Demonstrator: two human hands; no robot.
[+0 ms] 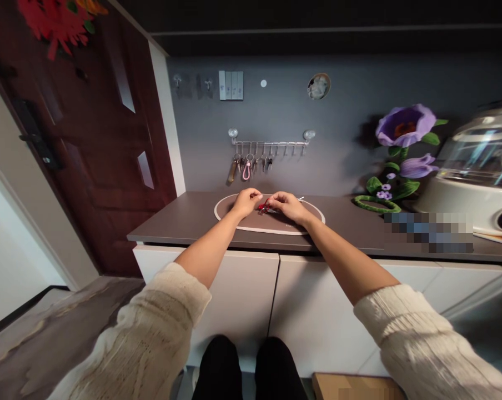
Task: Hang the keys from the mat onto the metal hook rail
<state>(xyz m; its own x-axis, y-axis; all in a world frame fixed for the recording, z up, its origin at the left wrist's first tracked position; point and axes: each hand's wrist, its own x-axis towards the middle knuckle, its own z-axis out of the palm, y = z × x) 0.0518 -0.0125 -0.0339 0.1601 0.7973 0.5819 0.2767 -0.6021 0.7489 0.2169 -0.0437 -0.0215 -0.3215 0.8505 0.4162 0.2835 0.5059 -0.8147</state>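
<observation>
Over an oval brown mat (230, 218) with a pale rim, both hands work close together. My right hand (290, 207) is closed, its fingertips pinching a small red key ring charm (262, 209) with a metal ring. A thin pale object (301, 198) shows just behind that hand; its kind is unclear. My left hand (246, 203) is just left of the charm, fingers curled and thumb against them. Whatever sits in that left pinch, if anything, is too small to make out.
Above the mat, a wall hook rail (271, 144) carries several keys and a pink strap (246, 170). Purple artificial flowers (407, 128) and a white appliance (476, 194) with a clear cover stand right. A dark red door (96, 144) is left; a cardboard box (359, 386) lies below.
</observation>
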